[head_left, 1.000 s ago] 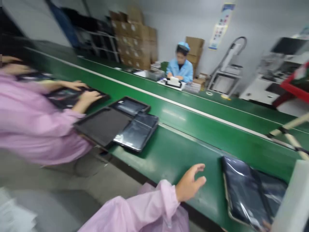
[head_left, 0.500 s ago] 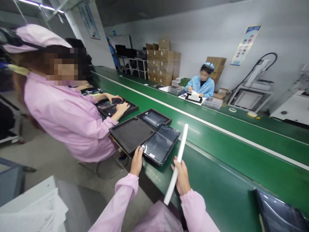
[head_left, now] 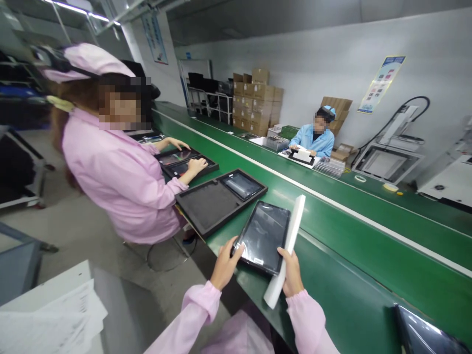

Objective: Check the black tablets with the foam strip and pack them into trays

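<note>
Here's the tablet, a flat, glossy black rectangle, held between both hands over the smooth green bench. Left hand: fingers clamped on its near-left corner. Right hand: fingers gripping a long, slim white strip alongside the tablet, thumb at its right edge. Just beyond, a black tray, matte inside with a raised rim, cradles a shiny dark panel.

Tablet held: left hand on its left edge, right hand gripping white strip along its right edge. Tray just left of tablet, co-worker farther left.
</note>
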The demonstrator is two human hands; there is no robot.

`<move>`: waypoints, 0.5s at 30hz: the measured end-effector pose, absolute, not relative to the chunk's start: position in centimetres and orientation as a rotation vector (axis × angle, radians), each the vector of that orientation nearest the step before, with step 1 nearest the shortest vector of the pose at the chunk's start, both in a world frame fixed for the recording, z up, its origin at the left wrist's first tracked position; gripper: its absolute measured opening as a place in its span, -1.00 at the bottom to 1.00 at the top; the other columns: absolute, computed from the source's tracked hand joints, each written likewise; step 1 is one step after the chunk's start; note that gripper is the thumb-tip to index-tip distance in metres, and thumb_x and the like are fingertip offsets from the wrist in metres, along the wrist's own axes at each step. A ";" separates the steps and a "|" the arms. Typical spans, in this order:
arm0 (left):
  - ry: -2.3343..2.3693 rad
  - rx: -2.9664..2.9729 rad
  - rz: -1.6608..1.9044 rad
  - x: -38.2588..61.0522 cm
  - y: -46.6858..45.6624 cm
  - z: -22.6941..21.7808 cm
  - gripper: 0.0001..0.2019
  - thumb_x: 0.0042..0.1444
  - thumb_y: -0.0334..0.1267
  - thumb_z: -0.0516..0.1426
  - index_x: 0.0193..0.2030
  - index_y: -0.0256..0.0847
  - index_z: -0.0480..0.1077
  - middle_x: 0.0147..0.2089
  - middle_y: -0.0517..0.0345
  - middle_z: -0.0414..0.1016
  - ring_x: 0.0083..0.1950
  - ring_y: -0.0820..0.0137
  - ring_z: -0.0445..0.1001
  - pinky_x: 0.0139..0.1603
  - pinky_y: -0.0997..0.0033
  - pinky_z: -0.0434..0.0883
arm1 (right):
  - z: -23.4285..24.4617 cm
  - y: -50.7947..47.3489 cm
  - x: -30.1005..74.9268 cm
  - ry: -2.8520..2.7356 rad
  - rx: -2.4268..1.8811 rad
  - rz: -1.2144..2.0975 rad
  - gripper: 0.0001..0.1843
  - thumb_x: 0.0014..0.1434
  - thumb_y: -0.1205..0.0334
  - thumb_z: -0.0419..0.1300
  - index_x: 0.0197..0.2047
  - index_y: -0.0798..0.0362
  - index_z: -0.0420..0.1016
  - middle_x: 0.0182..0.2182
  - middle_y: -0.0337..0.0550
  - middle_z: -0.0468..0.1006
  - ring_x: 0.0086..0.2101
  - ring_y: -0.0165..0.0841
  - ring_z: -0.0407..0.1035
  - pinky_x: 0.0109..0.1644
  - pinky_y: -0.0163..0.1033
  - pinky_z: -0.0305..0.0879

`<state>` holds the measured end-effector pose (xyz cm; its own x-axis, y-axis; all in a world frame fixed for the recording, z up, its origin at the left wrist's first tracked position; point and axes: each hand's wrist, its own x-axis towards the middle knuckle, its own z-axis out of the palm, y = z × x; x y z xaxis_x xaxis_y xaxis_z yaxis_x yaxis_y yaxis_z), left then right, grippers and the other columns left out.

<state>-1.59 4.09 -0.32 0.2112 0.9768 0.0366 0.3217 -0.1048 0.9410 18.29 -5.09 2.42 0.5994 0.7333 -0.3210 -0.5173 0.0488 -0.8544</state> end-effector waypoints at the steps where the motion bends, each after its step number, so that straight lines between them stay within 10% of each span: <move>1: 1.233 1.603 0.924 -1.2 2.5 -0.3 -0.38 0.25 0.17 0.12 0.31 -0.17 0.41 0.33 -0.13 0.47 0.39 0.02 0.34 0.49 -0.11 0.18 | 2.7 -6.9 18.8 -0.217 -1.203 0.963 -0.30 -0.22 -0.02 0.62 -0.05 0.06 0.50 -0.33 -0.23 0.59 -0.31 -0.19 0.48 -0.29 -0.24 0.47; 8: 0.991 1.744 0.698 1.3 -9.4 0.3 -0.45 0.31 0.08 0.15 0.37 -0.05 0.34 0.34 -0.14 0.44 0.38 -0.01 0.36 0.42 -0.20 0.31 | 1.7 -22.9 23.0 -0.050 -1.483 0.916 -0.49 -0.10 -0.16 0.56 -0.13 -0.15 0.60 -0.25 -0.17 0.67 -0.22 0.13 0.58 -0.23 0.12 0.61; 15: 0.622 1.934 0.448 3.8 -10.0 3.2 -0.24 0.35 -0.22 0.05 0.63 -0.12 -0.12 0.65 -0.04 -0.11 0.66 0.11 -0.12 0.63 -0.27 -0.14 | 4.0 -26.7 23.0 -0.136 -1.597 0.712 -0.53 -0.07 -0.10 0.51 -0.08 -0.28 0.58 -0.29 -0.26 0.64 -0.18 0.14 0.57 -0.28 0.12 0.63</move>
<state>3.78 -10.02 3.17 0.7982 0.6013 0.0372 0.2252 -0.3550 0.9074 23.00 -26.71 4.02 0.7983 0.4824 -0.3607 -0.3156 -0.1750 -0.9326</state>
